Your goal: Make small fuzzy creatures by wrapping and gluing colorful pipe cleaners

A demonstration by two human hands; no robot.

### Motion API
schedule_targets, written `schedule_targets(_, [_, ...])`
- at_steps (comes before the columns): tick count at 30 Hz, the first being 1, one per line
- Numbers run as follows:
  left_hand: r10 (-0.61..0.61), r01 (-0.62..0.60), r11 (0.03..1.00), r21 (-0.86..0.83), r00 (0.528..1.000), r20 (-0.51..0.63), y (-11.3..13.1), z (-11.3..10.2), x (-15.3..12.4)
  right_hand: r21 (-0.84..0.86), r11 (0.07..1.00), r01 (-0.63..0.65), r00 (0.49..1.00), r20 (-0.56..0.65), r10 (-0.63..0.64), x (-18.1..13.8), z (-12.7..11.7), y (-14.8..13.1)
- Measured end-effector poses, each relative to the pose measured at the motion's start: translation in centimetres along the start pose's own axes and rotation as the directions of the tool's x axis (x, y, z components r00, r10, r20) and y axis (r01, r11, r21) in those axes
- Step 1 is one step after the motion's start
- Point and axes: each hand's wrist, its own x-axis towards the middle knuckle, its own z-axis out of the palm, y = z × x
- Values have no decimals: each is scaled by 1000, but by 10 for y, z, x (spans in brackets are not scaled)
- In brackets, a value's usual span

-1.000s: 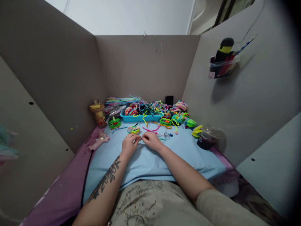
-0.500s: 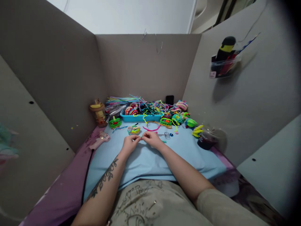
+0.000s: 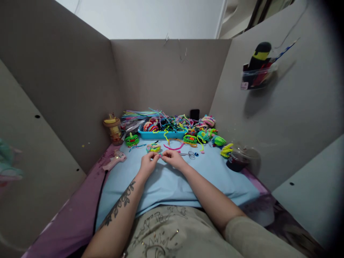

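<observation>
Both hands meet fingertip to fingertip above the light blue cloth (image 3: 172, 182). Between them shows a small pink-and-teal piece of pipe cleaner (image 3: 160, 155), mostly covered by the fingers. My left hand (image 3: 149, 163) pinches it from the left, and my right hand (image 3: 173, 159) pinches from the right. Just beyond the left fingertips lies a round multicoloured pipe-cleaner piece (image 3: 153, 147). A pair of scissors (image 3: 190, 154) rests to the right of my right hand, with a small dark blue round item (image 3: 196, 154) beside it. A pink pipe cleaner (image 3: 174, 147) curves behind the hands.
A blue tray (image 3: 161, 135) of tangled pipe cleaners stands at the back. Left are a green pipe-cleaner figure (image 3: 132, 140), a pink glue gun (image 3: 115, 160) with a cord, and a tumbler (image 3: 112, 130). A dark cup (image 3: 236, 162) stands right. Grey panels (image 3: 172, 75) enclose the table.
The pink-and-teal piece now shows between my fingertips. A teal bit visible beside my right wrist earlier no longer shows. Both hands stay in nearly the same place; the view shifts slightly.
</observation>
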Motion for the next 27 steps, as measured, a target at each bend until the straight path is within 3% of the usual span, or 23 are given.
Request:
schedule_targets(7, [-45, 43, 997, -70, 998, -32, -3, 3, 2, -17, 1000, 4, 1000, -3, -4, -2, 5, -6])
schedule_targets(12, [-82, 76, 985, -155, 996, -35, -6, 4, 3, -160, 982, 101, 989, -92, -117, -4, 10, -5])
schedule_targets(17, [-122, 118, 972, -202, 993, -4, -6, 4, 2, -373, 901, 219, 944, -150, -292, -6, 12, -2])
schedule_targets(27, [-198, 198, 938, -284, 980, 32, 4, 3, -9, -415, 845, 338, 907, -95, -410, -10, 9, -10])
